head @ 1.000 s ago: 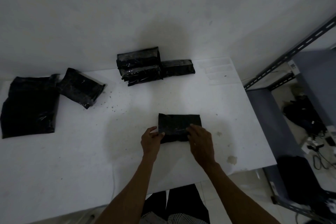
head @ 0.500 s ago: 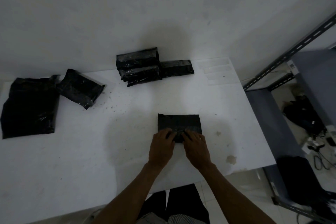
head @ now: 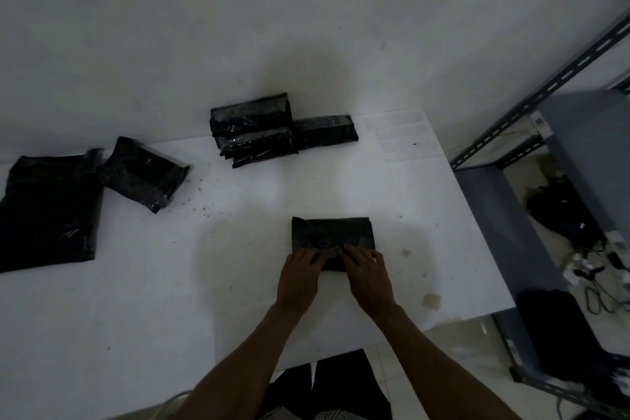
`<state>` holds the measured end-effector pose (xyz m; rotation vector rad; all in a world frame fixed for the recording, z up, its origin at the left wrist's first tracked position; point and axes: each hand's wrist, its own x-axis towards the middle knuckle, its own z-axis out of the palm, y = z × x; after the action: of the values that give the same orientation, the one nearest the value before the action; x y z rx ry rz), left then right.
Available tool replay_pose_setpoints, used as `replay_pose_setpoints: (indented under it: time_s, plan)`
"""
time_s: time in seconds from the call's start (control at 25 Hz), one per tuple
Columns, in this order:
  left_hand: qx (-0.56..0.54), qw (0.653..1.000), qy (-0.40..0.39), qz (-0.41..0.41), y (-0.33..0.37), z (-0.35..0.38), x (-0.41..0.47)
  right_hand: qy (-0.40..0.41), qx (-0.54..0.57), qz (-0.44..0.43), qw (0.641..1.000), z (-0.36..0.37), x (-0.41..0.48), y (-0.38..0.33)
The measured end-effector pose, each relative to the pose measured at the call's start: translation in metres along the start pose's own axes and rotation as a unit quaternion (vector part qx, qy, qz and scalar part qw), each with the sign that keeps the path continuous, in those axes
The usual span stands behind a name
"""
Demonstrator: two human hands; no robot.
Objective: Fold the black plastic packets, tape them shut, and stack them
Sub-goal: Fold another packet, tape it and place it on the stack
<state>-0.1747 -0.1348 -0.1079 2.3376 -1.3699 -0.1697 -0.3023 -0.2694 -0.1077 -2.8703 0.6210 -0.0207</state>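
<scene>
Black folded plastic packet (head: pixel 332 235): flat on white worktop (head: pixel 170 283), near edge under both grips, the rest just beyond the fingertips.
Left grip (head: pixel 300 278): narrow, fingers bent, pinching the packet's near-left edge.
Right grip (head: pixel 368 278): narrow, fingers bent, holding the near-right edge, just beside the left grip.
Stack of taped black packets (head: pixel 254 133): well beyond the grips, slightly left, by the wall.
Single taped black packet (head: pixel 324 131): straight beyond the grips, touching the stack's right side.
Loose tilted black packet (head: pixel 145 174): well left of the left grip.
Flat black plastic bag (head: pixel 47 208): further left still, corner touching the loose packet.
Grey metal shelf rack (head: pixel 545 85): right of the right grip, off the worktop.
</scene>
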Motion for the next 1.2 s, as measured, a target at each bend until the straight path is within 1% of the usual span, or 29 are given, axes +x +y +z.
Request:
replay_pose_setpoints:
  time_s: [0.24,0.44,0.6,0.72,0.8,0.88,0.92,1.0,1.12,1.2]
  plan:
    - [-0.016,1.0,0.014,0.004,-0.009,0.003,0.032,0.022,-0.003,-0.003,1.0,-0.003,0.037,0.017]
    - [-0.008,0.999,0.035,-0.003,-0.022,0.005,0.076,0.022,-0.017,-0.001,1.0,-0.005,0.084,0.035]
    - [-0.005,1.0,0.022,-0.011,-0.031,0.006,0.105,0.034,-0.02,0.003,0.999,-0.007,0.113,0.042]
    - [0.009,1.0,0.023,-0.018,-0.029,0.008,0.114,0.036,0.003,-0.001,0.999,-0.012,0.125,0.045]
    - [0.012,0.999,0.034,-0.018,-0.026,0.011,0.116,0.065,0.041,-0.013,0.997,-0.016,0.127,0.048]
    - [0.006,0.999,0.04,-0.017,-0.025,0.015,0.119,0.105,0.086,-0.002,0.991,-0.022,0.133,0.058]
    - [0.002,0.999,0.039,-0.016,-0.027,0.016,0.122,0.121,0.094,0.022,0.988,-0.026,0.138,0.068]
    - [-0.005,0.999,0.038,-0.017,-0.029,0.018,0.131,0.134,0.108,0.103,0.98,-0.032,0.15,0.095]
    - [-0.014,0.999,0.042,-0.017,-0.031,0.023,0.142,0.121,0.11,0.238,0.957,-0.037,0.167,0.142]
    - [-0.014,0.998,0.056,-0.011,-0.033,0.028,0.146,0.097,0.095,0.32,0.938,-0.043,0.18,0.171]
